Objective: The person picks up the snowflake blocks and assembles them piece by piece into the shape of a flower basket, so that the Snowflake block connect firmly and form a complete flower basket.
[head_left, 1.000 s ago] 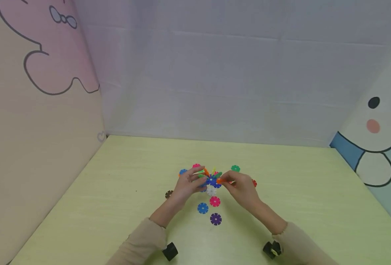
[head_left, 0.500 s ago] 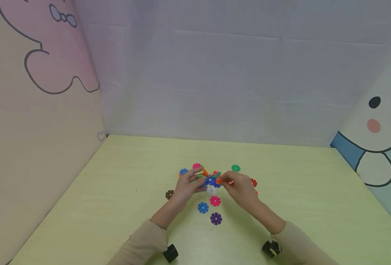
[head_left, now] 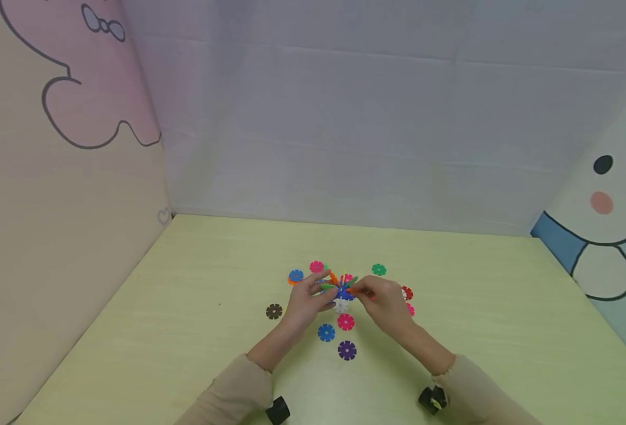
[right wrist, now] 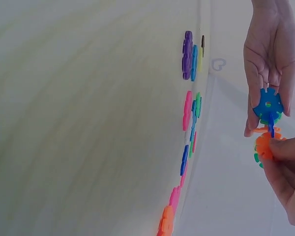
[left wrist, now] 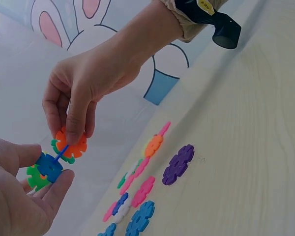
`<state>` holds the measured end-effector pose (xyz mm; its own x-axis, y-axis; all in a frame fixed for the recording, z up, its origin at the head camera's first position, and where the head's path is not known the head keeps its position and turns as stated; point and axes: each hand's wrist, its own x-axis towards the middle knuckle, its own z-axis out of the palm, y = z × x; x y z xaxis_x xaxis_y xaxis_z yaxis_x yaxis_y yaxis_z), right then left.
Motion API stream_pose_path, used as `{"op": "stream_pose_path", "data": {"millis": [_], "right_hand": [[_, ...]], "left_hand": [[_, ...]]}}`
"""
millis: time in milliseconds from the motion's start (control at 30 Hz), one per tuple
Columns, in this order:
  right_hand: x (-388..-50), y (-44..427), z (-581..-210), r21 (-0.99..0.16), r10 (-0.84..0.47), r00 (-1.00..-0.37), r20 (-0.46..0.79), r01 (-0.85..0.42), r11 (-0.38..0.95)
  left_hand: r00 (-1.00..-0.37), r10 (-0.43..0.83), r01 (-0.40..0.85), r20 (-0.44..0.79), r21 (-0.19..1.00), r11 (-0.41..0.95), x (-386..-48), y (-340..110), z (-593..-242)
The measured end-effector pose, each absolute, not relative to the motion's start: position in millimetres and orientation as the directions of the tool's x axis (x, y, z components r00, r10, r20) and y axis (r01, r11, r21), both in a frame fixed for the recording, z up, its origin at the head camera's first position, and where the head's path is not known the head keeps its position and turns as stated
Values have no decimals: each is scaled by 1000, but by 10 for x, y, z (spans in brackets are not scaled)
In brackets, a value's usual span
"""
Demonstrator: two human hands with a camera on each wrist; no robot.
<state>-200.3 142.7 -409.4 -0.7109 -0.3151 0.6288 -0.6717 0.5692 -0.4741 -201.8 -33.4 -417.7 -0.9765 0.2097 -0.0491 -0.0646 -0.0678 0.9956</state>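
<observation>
Above the table, both hands hold a cluster of joined, notched plastic discs. My left hand (head_left: 303,302) grips its left side, with thumb and fingers around a blue disc (left wrist: 50,168) and a green disc (left wrist: 36,178) behind it. On the other side, my right hand (head_left: 387,298) pinches an orange disc (left wrist: 73,142) between thumb and fingers. Another green disc (left wrist: 55,146) shows behind the orange one. Between the hands, a dark blue disc (right wrist: 271,124) stands edge-on, linking the two sides. Fingers hide part of the cluster, so some joints cannot be made out.
Loose discs lie around and below the hands: purple (head_left: 347,350), blue (head_left: 326,332), pink (head_left: 346,321), brown (head_left: 274,311), green (head_left: 379,270) and red (head_left: 407,293). A pale curtain (head_left: 313,130) hangs behind the table (head_left: 212,354).
My left hand has shifted slightly right, closer to the right hand. The cluster has turned a little, its dark blue disc now showing less of its face. The right hand keeps its pinch.
</observation>
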Motion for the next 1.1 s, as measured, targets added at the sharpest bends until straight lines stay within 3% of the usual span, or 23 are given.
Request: {"op": "stream_pose_path", "data": {"millis": [233,400,500,733,867,1100], "right_hand": [[-2001,1497,-4089,-514,-377,-715,588,-691,509],[-1982,1582,-4063,-550,-456,-754,472,-657,516],[-1990,1720,-4052,-565,-485,-792,371,-607,559],[-2239,2310,-4120,-510,-417,-891,179,-447,735],[-2393,2509,-4164,-514,-388,-918,82,-372,773],[-2413,2447,-4246,-521,-378,-926,-21,-312,794]], "left_hand": [[-938,333,-102,-100,995,9,-2089,-431,-4208],[-893,437,-78,-106,994,83,-2139,-472,-4234],[-899,423,-74,-114,991,111,-2140,-492,-4245],[-922,368,-81,-123,989,127,-2151,-626,-4274],[-922,369,-77,-119,989,127,-2169,-658,-4301],[-910,398,-77,-115,991,111,-2154,-628,-4312]]}}
